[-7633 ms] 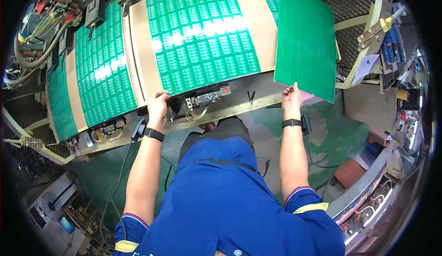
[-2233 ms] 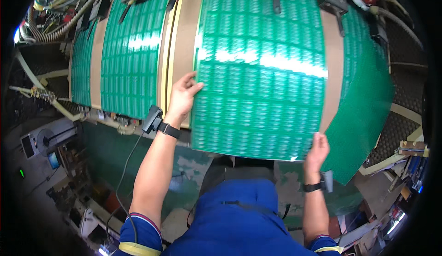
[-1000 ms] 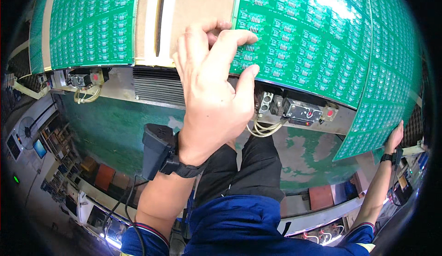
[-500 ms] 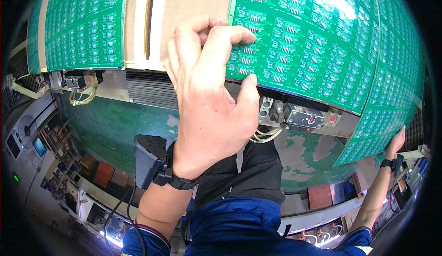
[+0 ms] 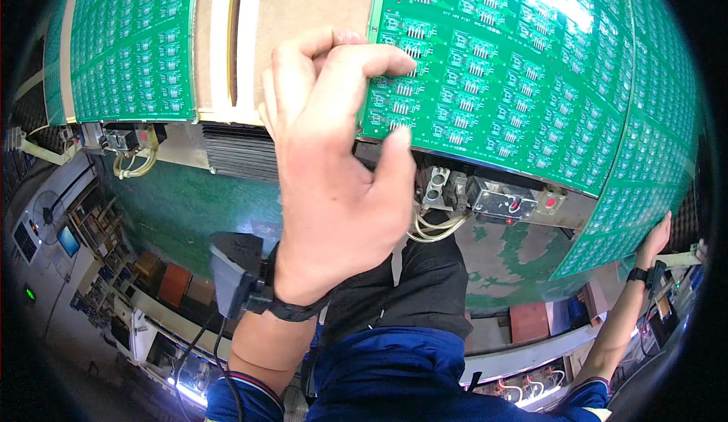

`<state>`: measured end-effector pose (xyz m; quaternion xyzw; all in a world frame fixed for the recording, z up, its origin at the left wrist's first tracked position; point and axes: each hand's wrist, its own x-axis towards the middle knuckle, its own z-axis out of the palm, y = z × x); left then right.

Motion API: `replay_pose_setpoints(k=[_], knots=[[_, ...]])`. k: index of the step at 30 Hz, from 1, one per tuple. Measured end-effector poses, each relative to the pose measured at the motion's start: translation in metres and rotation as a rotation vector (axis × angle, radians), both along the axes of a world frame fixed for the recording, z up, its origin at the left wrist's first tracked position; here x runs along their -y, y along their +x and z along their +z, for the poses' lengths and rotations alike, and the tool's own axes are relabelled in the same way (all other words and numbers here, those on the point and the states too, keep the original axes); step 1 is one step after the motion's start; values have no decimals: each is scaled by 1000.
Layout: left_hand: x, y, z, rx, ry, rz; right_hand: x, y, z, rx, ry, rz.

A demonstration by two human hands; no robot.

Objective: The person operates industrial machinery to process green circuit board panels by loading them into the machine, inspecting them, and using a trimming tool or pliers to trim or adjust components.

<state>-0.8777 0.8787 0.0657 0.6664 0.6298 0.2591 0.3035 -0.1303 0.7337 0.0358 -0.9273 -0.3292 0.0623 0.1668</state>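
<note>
Both hands have moved since the frame of about two seconds ago: the left hand [image 5: 334, 172], then at the left edge of the central circuit-board panel [image 5: 508, 81], is now over its lower-left corner; the right hand [image 5: 656, 241] has left that panel's lower-right corner for the outer edge of the right circuit-board panel [image 5: 651, 164].

Left to right, four green panels are counted: the far-left circuit-board panel [image 5: 53, 88], partly cut by the rim; the left circuit-board panel [image 5: 133, 54]; the central; the right. One brown backing board [image 5: 322, 1] shows between left and central. Below the front edge sit two control boxes, the left control box [image 5: 121, 140] and the right control box [image 5: 500, 197], with one black ribbed vent [image 5: 243, 149] between them.

Left hand: fingers half curled, thumb parted from index finger, nothing seen pinched. Fingertip contact cannot be confirmed.

Right panel: its left edge follows the central panel's right edge; overlap cannot be told. Its near end projects past the central panel's front edge. Its long axis appears to run away from the body, slightly skewed; the far end is out of view. The right hand is nearer, touching the outer edge; whether it grips cannot be told. The left hand is well apart from it.
</note>
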Motion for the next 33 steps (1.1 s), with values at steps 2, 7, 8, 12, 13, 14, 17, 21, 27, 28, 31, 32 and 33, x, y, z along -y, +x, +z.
replay_pose_setpoints(k=[2,7,8,12,13,14,17,21,27,28,31,32,33], knots=[[0,-10,-3,145,0,-58,2,1,1,19,-5,-2],[0,-15,5,137,-24,-77,1,1,-2,-14,47,32],[0,-15,3,145,-22,-85,2,4,-2,-27,54,20],[-1,-16,5,107,-40,-90,6,19,-1,82,-4,89],[-1,-16,5,97,-15,-98,8,24,0,84,-5,90],[-1,-16,4,83,11,-106,8,22,-1,81,0,88],[2,-22,-7,103,112,-122,6,21,-1,55,1,74],[4,-31,-16,133,175,-149,5,14,-2,17,22,53],[9,-34,-25,117,276,-153,5,19,0,58,-4,82],[9,-34,-24,81,299,-159,6,23,1,59,-3,82],[26,-35,-26,188,275,-128,7,24,3,88,-9,106],[30,-36,-23,319,230,-91,2,13,-3,36,4,72],[29,-33,-18,317,233,-91,-1,4,-2,-10,15,36]])
